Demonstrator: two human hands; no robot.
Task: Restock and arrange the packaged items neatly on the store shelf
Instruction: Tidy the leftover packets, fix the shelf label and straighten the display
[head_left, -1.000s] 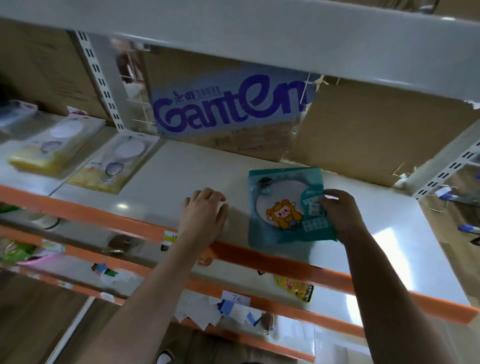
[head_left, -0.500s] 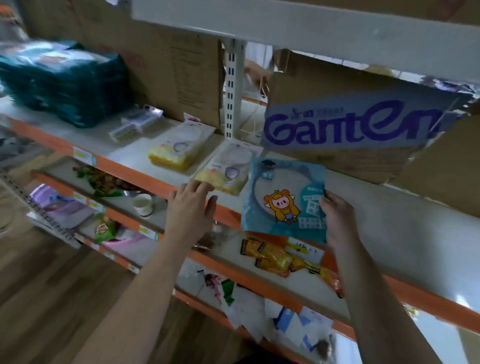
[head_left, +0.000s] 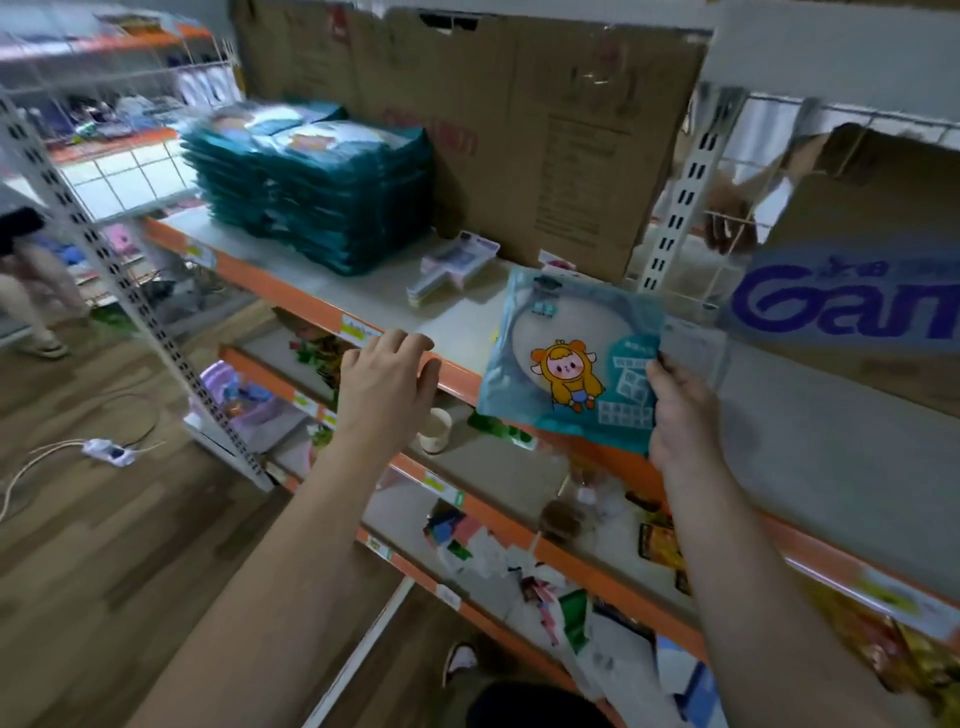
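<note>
One teal packet (head_left: 571, 358) with cartoon figure, centre-right of frame, held in air before orange lip of shelf (head_left: 384, 306). Right hand (head_left: 680, 415) pinches packet's right edge. Left hand (head_left: 384, 384), frame centre, fingers loosely spread, holds nothing; contact with lip unclear. Stack of matching packets (head_left: 317, 182) on shelf, upper left. Step in hand, by judgement: carrying packet to stack. Next move calls for leftward reach, packet levelled, edges squared on pile.

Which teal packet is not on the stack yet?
The teal packet with the yellow cartoon figure, gripped by the right hand before the shelf; the others lie piled in the stack at far left.
</note>
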